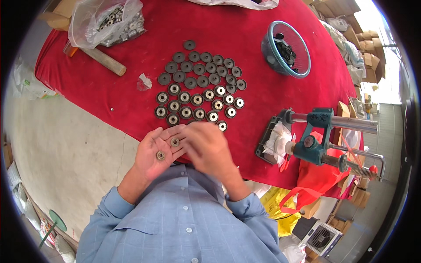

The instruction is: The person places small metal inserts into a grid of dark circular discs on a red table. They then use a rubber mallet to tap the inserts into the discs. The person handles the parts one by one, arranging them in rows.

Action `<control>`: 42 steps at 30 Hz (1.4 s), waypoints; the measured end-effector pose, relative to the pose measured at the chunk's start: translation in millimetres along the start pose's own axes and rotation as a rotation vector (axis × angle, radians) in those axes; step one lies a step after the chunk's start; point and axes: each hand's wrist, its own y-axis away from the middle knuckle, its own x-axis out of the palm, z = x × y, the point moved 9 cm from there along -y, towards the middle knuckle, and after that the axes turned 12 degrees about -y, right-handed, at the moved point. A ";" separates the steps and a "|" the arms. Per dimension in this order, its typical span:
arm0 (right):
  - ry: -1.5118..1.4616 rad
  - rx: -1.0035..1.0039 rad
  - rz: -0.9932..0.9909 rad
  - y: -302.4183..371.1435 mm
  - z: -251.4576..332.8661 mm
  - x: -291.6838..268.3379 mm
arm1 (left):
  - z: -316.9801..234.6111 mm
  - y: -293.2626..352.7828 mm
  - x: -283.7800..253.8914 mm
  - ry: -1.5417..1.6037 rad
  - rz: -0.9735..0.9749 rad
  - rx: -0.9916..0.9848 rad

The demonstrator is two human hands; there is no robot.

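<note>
Bearings and Wheels: Parts Count

Left hand (150,151): palm up, unclenched; 2 ring-shaped bearings (161,156) rest on it, one on the palm, one on the fingers. Right hand (209,143): blurred, above the left fingertips; whether it grasps anything cannot be told. On the red cloth (131,98), beyond the hands: about 20 plain dark wheels (199,69); about 17 bright-centered wheels (184,97), 1 more partly hidden. To the right: 1 blue bowl (270,57) containing dark parts, 1 green press (308,144).
</note>
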 end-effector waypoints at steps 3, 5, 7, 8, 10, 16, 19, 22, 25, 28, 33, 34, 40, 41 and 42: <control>0.080 -0.075 0.160 9.1 9.4 39.1 | 2.7 2.8 -11.4 0.031 0.068 0.005; 0.062 -0.069 0.161 10.7 4.8 39.0 | 1.1 3.6 -8.5 -0.054 -0.007 -0.011; 0.033 -0.059 0.101 3.1 5.0 30.6 | 3.4 3.7 -11.4 0.020 0.041 -0.009; 0.016 -0.051 0.039 -5.7 4.2 19.4 | 3.2 3.7 -12.0 0.057 0.066 -0.007; -0.033 0.042 -0.097 -18.9 -16.2 -3.5 | 1.9 1.6 -4.3 -0.012 0.021 -0.020; 0.170 0.047 -0.340 -69.5 -63.5 -45.5 | 0.9 -0.3 -1.8 -0.103 -0.049 -0.070; 0.255 0.037 -0.324 -78.9 -77.9 -39.6 | 1.0 -0.9 -1.7 -0.108 -0.041 -0.084; 0.280 0.033 -0.296 -80.4 -87.7 -30.5 | 0.4 -0.8 -1.6 -0.110 -0.035 -0.088; 0.282 0.053 -0.274 -77.6 -92.0 -26.2 | 0.3 -0.4 -1.3 -0.107 -0.027 -0.099; 0.360 0.042 -0.242 -73.7 -82.9 -23.7 | 0.6 0.6 -2.1 -0.105 -0.032 -0.109; 0.658 0.041 -0.176 -60.9 -66.4 -10.8 | 1.5 0.8 -2.4 -0.152 -0.062 -0.111; 0.663 0.031 -0.188 -63.7 -66.6 -10.5 | 1.4 0.4 -3.0 -0.158 -0.061 -0.109; 0.516 0.123 -0.135 -64.5 -79.5 -26.9 | -1.3 -0.5 -1.5 -0.140 -0.010 -0.065; 0.499 0.119 -0.131 -64.0 -77.7 -28.8 | -1.7 -0.4 -0.5 -0.141 -0.009 -0.056; 0.411 0.093 -0.179 -61.3 -70.3 -31.2 | -1.8 0.3 -1.3 -0.128 -0.012 -0.049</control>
